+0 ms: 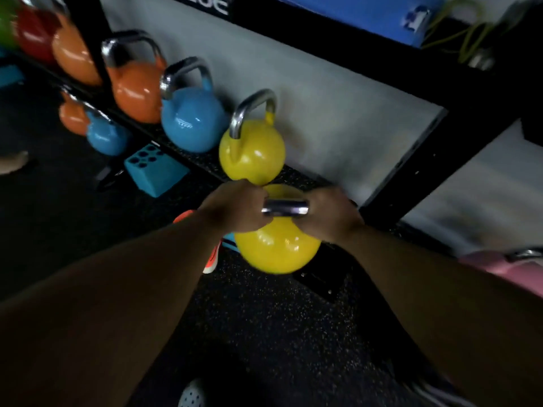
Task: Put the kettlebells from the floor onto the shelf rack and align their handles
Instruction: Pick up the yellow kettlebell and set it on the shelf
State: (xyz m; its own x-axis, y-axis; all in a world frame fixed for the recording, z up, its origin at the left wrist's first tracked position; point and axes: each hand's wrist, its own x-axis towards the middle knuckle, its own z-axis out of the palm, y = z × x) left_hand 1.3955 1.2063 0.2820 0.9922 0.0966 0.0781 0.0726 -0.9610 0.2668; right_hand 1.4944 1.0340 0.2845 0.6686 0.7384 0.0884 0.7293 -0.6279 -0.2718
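Both hands grip one yellow kettlebell (276, 248) by its steel handle (285, 207): left hand (238, 208) and right hand (329, 214), fingers clenched. It hangs above the floor (264, 318), just near another yellow kettlebell (252, 154) on the shelf (202, 163).

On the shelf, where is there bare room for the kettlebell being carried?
Free: the speckled shelf right of the yellow kettlebell, up to the black rack post. Crowded: leftward, the blue kettlebell and orange kettlebell stand close together. Both hands grip the carried kettlebell.
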